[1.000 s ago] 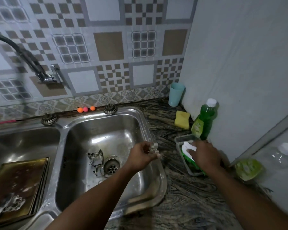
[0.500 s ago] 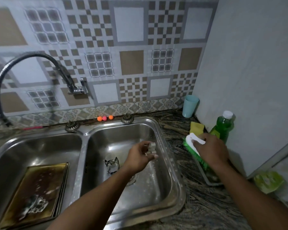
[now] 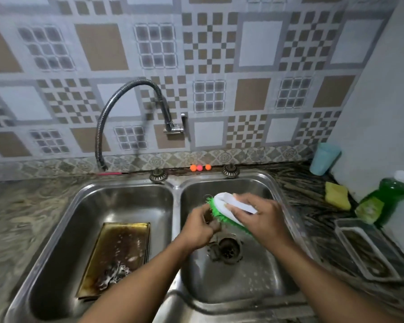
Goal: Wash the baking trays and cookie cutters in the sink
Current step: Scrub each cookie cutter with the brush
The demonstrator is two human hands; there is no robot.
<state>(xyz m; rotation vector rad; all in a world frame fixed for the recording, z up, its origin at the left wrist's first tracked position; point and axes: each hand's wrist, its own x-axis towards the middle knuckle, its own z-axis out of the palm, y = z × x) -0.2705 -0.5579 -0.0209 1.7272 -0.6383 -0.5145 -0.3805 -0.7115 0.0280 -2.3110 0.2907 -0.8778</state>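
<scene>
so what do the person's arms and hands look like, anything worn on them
The left forearm and right forearm are bare, with no sleeve in view. The left hand and right hand wear no gloves, and no ring, watch or bracelet shows.

The wall tiles (image 3: 196,54) carry grey, white and brown squares and checkerboards. The brush (image 3: 226,206) is white on top, green in the bristles. The baking tray (image 3: 121,241) — golden-brown, darker in the middle — bears white suds. Steel-grey sink (image 3: 177,190); dark, streaked tabletop (image 3: 308,190); yellow sponge (image 3: 337,198); green bottle (image 3: 390,197), white cap; pale blue cup (image 3: 324,159).
</scene>
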